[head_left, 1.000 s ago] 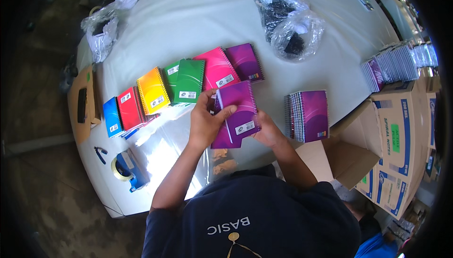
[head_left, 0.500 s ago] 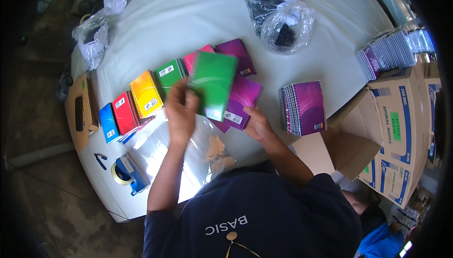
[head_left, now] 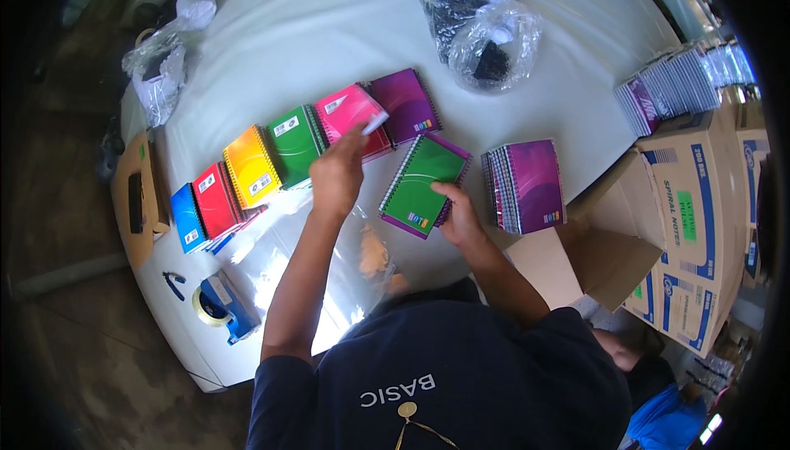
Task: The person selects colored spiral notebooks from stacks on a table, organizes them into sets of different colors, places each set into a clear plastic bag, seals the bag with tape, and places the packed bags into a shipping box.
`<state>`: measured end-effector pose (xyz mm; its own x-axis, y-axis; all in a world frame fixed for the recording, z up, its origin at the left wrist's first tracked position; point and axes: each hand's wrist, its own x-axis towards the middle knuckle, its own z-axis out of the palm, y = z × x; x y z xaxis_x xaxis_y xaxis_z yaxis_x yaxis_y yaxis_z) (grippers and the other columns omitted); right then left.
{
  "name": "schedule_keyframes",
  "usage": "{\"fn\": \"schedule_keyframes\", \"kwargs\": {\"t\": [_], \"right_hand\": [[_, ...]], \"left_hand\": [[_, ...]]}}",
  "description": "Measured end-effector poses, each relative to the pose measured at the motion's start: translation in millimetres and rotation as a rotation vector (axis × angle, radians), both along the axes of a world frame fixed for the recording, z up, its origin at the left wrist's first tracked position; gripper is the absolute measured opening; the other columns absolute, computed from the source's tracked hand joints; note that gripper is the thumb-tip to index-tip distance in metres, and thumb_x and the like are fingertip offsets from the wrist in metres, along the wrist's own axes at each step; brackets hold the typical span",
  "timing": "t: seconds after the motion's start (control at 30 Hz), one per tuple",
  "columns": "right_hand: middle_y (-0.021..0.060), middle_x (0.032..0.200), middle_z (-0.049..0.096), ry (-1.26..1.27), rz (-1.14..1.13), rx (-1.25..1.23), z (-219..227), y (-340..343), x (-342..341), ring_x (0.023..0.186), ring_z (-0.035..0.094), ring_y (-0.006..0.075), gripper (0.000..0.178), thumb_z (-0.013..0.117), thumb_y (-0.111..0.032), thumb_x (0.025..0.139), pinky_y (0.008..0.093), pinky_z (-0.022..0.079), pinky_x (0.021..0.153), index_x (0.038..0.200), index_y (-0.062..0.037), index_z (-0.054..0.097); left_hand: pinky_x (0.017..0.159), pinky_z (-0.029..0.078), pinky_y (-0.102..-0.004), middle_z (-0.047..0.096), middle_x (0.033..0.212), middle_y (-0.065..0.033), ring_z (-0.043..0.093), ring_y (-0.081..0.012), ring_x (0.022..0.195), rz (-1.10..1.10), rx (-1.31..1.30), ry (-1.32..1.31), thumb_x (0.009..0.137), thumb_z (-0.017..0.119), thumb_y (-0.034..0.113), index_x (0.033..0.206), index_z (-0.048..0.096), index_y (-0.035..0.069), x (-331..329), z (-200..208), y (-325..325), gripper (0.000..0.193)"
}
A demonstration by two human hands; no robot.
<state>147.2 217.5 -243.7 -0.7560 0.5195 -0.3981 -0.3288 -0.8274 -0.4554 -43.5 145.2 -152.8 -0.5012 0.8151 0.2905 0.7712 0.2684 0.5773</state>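
My right hand [head_left: 462, 218] grips a green spiral notebook [head_left: 424, 178] laid over a purple one, whose edges show around it. The thumb presses on the green cover. My left hand [head_left: 337, 174] is closed at the near corner of a pink spiral notebook [head_left: 350, 108], which lifts up, slightly blurred, at that corner. Alongside the pink pile run piles of green [head_left: 294, 145], yellow [head_left: 252, 166], red [head_left: 216, 199] and blue notebooks [head_left: 188, 218] to the left, and a purple pile [head_left: 406, 104] to the right.
Another purple notebook stack [head_left: 535, 186] stands right of my hands, beside an open carton [head_left: 609, 244]. Clear plastic film [head_left: 313, 277] lies in front of me, with a blue tape dispenser [head_left: 226, 306] to its left. Crumpled plastic bags [head_left: 494, 46] sit farther back.
The green notebook has passed from my left hand onto the purple one in my right. My left hand has moved up and right to the pink pile.
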Motion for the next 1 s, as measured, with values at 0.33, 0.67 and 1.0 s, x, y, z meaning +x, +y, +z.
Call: {"fn": "schedule_keyframes", "kwargs": {"t": [0.33,0.67,1.0], "right_hand": [[0.0099,0.101,0.062,-0.011,0.155,-0.059,25.6,-15.6,-22.0,0.091,0.063,0.0205,0.033,0.061,-0.007,0.082,0.0346,0.052,0.08,0.113,-0.0036,0.053],[0.0079,0.114,0.056,0.136,0.313,-0.088,30.3,-41.8,-58.3,0.104,0.057,0.0182,0.045,0.062,-0.026,0.088,0.0352,0.048,0.089,0.124,-0.0042,0.045],[0.0085,0.115,0.058,0.111,0.336,0.208,50.4,-49.0,-76.9,0.104,0.057,0.0191,0.046,0.064,-0.006,0.082,0.0342,0.046,0.09,0.124,-0.0038,0.045]], "left_hand": [[0.099,0.037,-0.0417,0.061,0.117,-0.0116,0.051,-0.0302,0.116,0.066,-0.086,0.309,0.078,0.068,0.013,0.118,0.058,0.006,-26.0,17.4,-72.6,0.042],[0.064,0.049,-0.0251,0.066,0.085,-0.0061,0.06,-0.0112,0.072,0.492,0.628,-0.71,0.094,0.056,0.019,0.097,0.06,-0.001,-26.9,47.5,-124.9,0.02],[0.092,0.042,-0.0395,0.051,0.123,-0.0209,0.051,-0.0355,0.111,0.483,-0.099,0.411,0.083,0.064,0.012,0.119,0.052,0.001,-49.0,10.1,-132.2,0.039]]}}
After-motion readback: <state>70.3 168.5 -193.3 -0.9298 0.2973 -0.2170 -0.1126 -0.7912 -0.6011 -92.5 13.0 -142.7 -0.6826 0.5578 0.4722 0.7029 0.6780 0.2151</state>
